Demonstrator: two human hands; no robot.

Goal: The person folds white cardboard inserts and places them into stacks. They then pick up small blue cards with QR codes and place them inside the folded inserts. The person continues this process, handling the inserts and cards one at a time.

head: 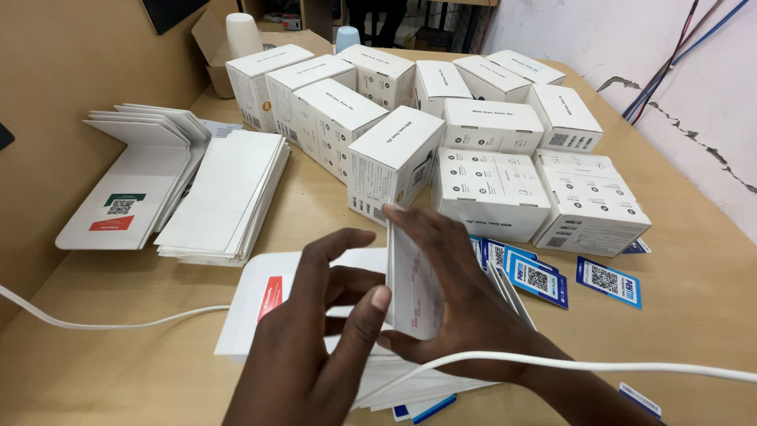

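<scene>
Head view: left hand (pixel 315 331) and right hand (pixel 465 308) together pinch a white folded cardboard sheet (pixel 414 288); it may slip onto the stack of flat white sheets (pixel 252 304) beneath them

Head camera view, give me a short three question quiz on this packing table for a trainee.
1. True or false: both hands hold the white card upright.
2. Which lies right of the hands: A) blue code stickers, B) a stack of flat white cards?
3. What crosses in front of the right hand?

Key:
1. True: left hand and right hand hold the white card on edge.
2. A: blue code stickers; the stack of flat white cards lies left.
3. A white cable.
</scene>
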